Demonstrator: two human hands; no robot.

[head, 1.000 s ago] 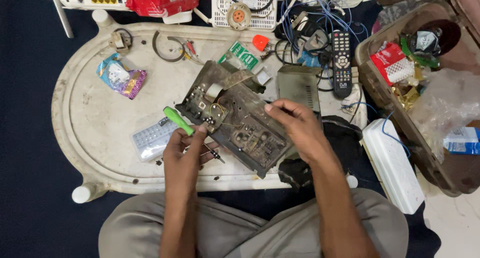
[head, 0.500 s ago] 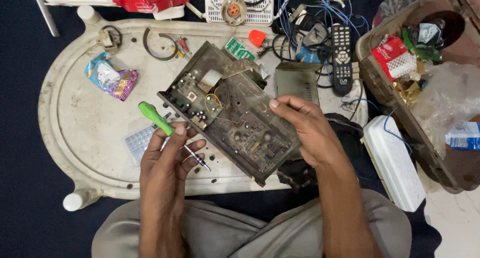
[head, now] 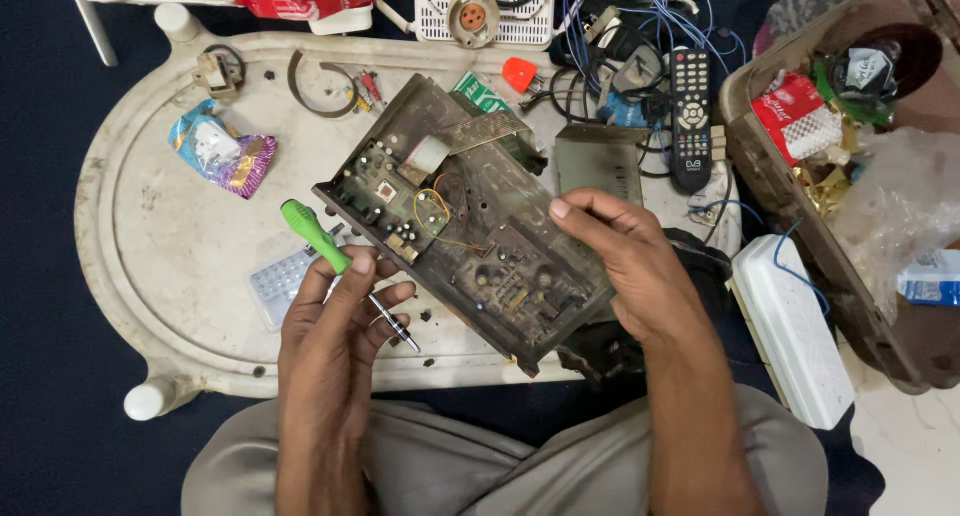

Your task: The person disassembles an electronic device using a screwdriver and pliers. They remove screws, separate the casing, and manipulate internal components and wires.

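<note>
Two hands: both busy over the white oval table (head: 150, 276), apart from each other, each closed on its own thing.
Left hand (head: 335, 321): at about 7 o'clock of the scene, fingers curled round a screwdriver (head: 345, 271); green handle pointing to 10 o'clock, metal shaft running down to 4 o'clock past the fingers.
Right hand (head: 635, 266): at about 4 o'clock, thumb and fingers pinching the right edge of the circuit board (head: 470, 226).
Circuit board: dark, dusty, in the middle of the table, tilted, its long side running from 11 o'clock to 5 o'clock; the near corner juts past the table's rim toward the person's lap.
Beside the left hand: a pale keypad panel (head: 285, 276) lying flat, just under the screwdriver handle.
At 10 o'clock: a crumpled blue and purple wrapper (head: 220, 151).
At 1 o'clock: a black remote control (head: 690, 111) among tangled blue wires (head: 640, 16).
At 3 o'clock: a brown bin (head: 770, 176) of odd parts, with a white box (head: 790, 326) just below it.
</note>
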